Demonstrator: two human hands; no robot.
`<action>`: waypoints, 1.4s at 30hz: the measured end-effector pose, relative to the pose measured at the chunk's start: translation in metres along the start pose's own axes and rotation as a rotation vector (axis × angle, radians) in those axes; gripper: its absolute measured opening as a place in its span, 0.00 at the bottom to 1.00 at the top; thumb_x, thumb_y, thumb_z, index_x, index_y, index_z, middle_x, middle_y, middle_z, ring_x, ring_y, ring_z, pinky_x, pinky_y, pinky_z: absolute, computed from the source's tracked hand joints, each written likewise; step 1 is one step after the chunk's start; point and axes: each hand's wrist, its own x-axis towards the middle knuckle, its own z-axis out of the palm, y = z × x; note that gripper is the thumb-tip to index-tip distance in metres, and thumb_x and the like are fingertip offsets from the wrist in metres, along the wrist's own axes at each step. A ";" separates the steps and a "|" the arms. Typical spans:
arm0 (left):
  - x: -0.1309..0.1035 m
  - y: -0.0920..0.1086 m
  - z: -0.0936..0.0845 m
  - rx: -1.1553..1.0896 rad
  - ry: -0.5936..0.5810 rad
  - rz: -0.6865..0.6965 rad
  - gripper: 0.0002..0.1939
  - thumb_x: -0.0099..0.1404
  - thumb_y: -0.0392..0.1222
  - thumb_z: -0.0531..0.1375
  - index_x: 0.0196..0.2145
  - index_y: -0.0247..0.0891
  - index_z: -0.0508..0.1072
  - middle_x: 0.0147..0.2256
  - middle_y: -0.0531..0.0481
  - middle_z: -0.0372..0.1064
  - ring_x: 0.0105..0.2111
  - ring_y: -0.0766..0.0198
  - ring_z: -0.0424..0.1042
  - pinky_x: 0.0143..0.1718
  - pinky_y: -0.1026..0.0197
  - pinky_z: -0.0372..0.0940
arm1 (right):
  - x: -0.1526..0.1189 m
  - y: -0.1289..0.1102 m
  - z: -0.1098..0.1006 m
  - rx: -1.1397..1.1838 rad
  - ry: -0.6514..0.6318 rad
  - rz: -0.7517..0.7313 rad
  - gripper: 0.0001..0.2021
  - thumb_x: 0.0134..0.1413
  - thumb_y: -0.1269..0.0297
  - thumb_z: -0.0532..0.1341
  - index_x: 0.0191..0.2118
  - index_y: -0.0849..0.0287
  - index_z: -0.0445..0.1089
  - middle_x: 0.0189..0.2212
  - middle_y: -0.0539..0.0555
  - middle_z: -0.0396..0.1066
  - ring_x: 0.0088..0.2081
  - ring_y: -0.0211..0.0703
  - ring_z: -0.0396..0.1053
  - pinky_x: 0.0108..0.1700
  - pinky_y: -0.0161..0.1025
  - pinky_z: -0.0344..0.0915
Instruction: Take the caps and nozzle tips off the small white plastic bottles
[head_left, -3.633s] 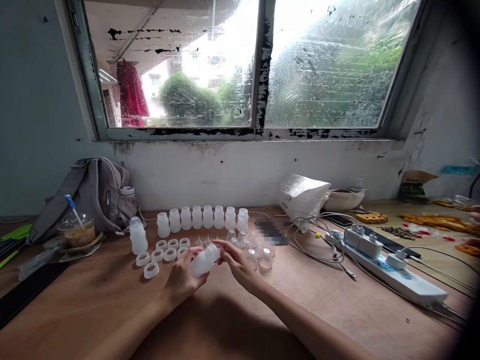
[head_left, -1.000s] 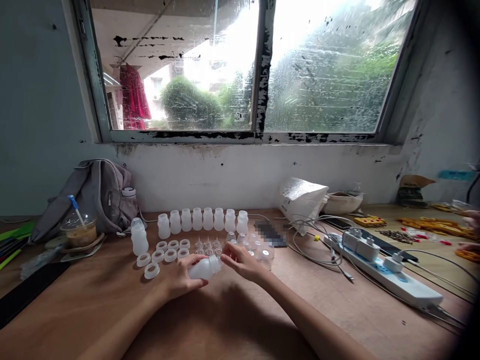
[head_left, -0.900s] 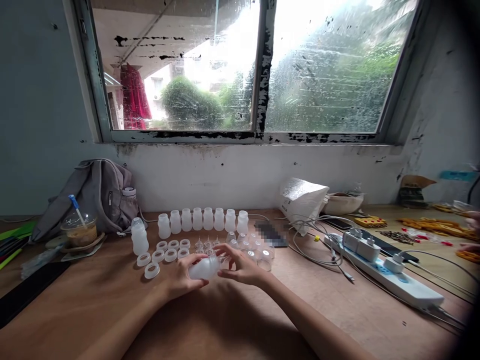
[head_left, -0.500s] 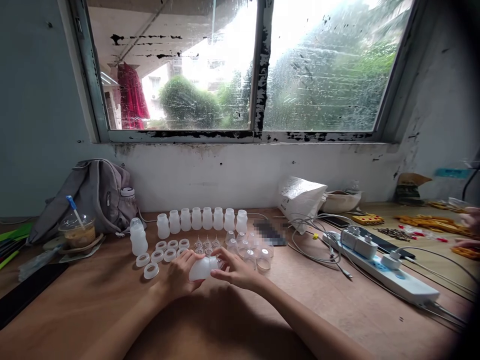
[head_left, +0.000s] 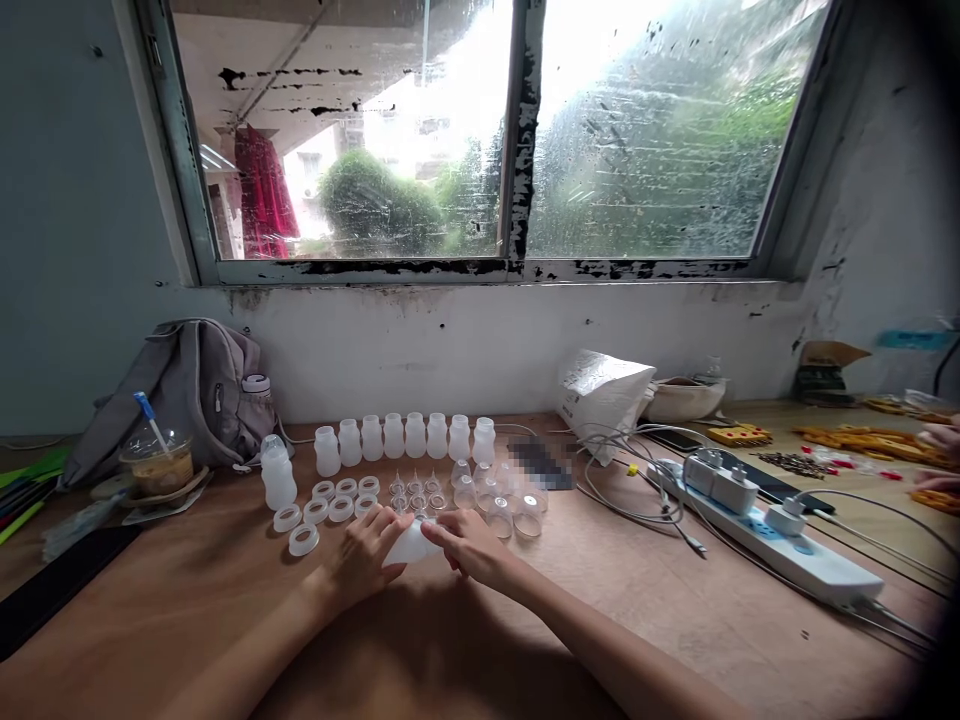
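Note:
Low over the near middle of the table, a frosted white baby bottle [head_left: 409, 545] lies tilted between my two hands. My left hand [head_left: 366, 548] is wrapped round its left side. At the other end, the fingers and thumb of my right hand [head_left: 474, 546] close on the bottle and hide its neck. Just beyond my hands are several clear nipples [head_left: 417, 488]. White collar rings [head_left: 303, 540] lie to their left, and clear dome caps [head_left: 528, 515] to their right. Behind stands a row of open frosted bottles [head_left: 393, 437]. One capped bottle [head_left: 278, 474] stands further left.
At the left are a grey backpack [head_left: 202, 390] and an iced drink cup [head_left: 159, 465]. Rightward lie looped cables [head_left: 600, 490], a white pouch [head_left: 604, 395] and a power strip [head_left: 810, 560]. Another person's hand [head_left: 941, 440] shows at the far right edge, near orange pieces [head_left: 862, 440].
The bottle has turned in my hands, and its neck, visible before, is now covered. My right hand has shifted slightly, with its thumb now on the bottle.

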 end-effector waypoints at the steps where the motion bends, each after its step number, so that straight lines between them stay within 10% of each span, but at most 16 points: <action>1: 0.001 -0.001 0.000 -0.005 0.003 0.002 0.24 0.53 0.38 0.57 0.48 0.41 0.58 0.37 0.48 0.63 0.38 0.56 0.62 0.38 0.55 0.61 | 0.002 0.000 -0.002 -0.077 0.013 -0.013 0.25 0.51 0.44 0.46 0.18 0.60 0.61 0.14 0.49 0.61 0.17 0.33 0.57 0.21 0.32 0.50; 8: 0.005 0.002 -0.003 -0.167 0.026 -0.073 0.24 0.53 0.43 0.57 0.48 0.41 0.59 0.42 0.46 0.61 0.41 0.57 0.64 0.41 0.56 0.61 | 0.014 0.011 -0.070 -0.460 0.193 0.025 0.18 0.52 0.50 0.49 0.28 0.58 0.67 0.28 0.53 0.65 0.29 0.40 0.63 0.31 0.34 0.55; 12: 0.004 0.002 -0.004 -0.194 0.005 -0.122 0.25 0.52 0.44 0.58 0.49 0.43 0.59 0.41 0.46 0.60 0.40 0.58 0.64 0.41 0.57 0.62 | 0.009 0.031 -0.095 -0.588 0.010 0.183 0.13 0.38 0.67 0.63 0.36 0.56 0.68 0.33 0.54 0.65 0.36 0.43 0.64 0.34 0.34 0.58; 15: 0.004 0.001 -0.003 -0.264 0.008 -0.183 0.26 0.53 0.45 0.57 0.50 0.43 0.57 0.39 0.48 0.62 0.39 0.59 0.65 0.40 0.57 0.63 | 0.009 0.037 -0.091 -0.621 -0.098 0.200 0.16 0.35 0.76 0.63 0.36 0.59 0.68 0.31 0.55 0.66 0.35 0.45 0.65 0.33 0.35 0.59; 28: 0.001 -0.013 -0.003 -0.225 0.164 -0.176 0.19 0.58 0.45 0.54 0.47 0.41 0.59 0.42 0.47 0.65 0.42 0.59 0.66 0.42 0.57 0.62 | 0.018 0.024 -0.076 0.282 -0.019 -0.005 0.19 0.46 0.53 0.58 0.39 0.64 0.64 0.26 0.54 0.68 0.22 0.35 0.66 0.21 0.32 0.64; 42: 0.001 -0.010 -0.008 -0.194 0.174 -0.090 0.21 0.56 0.46 0.56 0.47 0.42 0.60 0.39 0.47 0.67 0.39 0.60 0.67 0.39 0.59 0.64 | 0.018 0.023 -0.056 0.396 -0.154 -0.004 0.17 0.44 0.54 0.60 0.35 0.64 0.64 0.22 0.52 0.68 0.22 0.37 0.68 0.24 0.34 0.65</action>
